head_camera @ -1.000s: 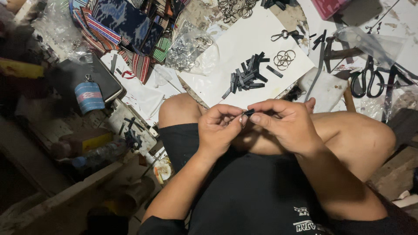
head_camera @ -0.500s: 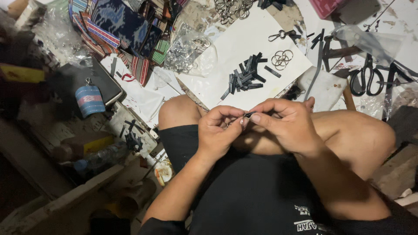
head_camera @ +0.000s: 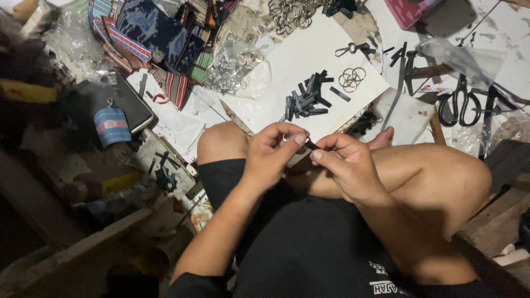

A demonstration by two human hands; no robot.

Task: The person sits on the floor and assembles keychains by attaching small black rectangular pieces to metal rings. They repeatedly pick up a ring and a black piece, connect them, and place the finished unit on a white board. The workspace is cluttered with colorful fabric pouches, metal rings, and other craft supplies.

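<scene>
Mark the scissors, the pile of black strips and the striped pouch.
scissors [head_camera: 456, 105], head view, on the handle loops.
pile of black strips [head_camera: 307, 99], head view, middle of the heap.
striped pouch [head_camera: 111, 126], head view, its front face.

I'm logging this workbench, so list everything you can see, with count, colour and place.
black strap pieces: a heap, black, on the white sheet
white sheet: one, white, centre top
metal rings: a few, silver, right of the heap
scissors: one pair, black, right
woven fabric: pile, blue and striped, top left
striped pouch: one, light blue, left
bag of rings: one, clear, beside the fabric
small black strip: one, pinched between both hands
left hand: above the lap
right hand: above the lap
</scene>
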